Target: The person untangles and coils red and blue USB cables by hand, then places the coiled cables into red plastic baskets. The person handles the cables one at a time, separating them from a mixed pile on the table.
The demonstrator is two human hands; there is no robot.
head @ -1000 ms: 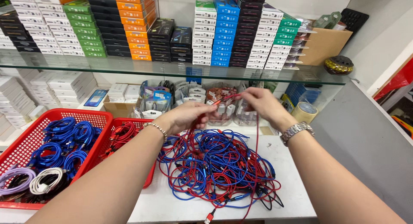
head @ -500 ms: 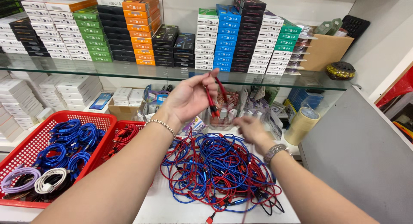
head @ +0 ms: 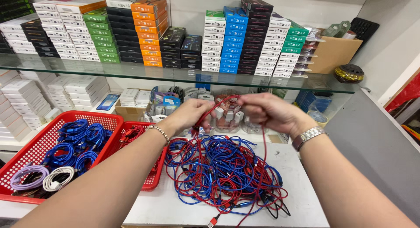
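Red cable [head: 217,106] stretched between both hands, left hand [head: 189,115] and right hand [head: 267,110] pinching it, above tangled cable pile [head: 223,173].

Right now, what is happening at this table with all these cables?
A person holds one red cable stretched between both hands above the table. The left hand and the right hand each pinch it. Below them lies a tangled pile of red and blue cables. To the left, a red basket holds coiled blue, purple and white cables, and a second red basket holds red ones.
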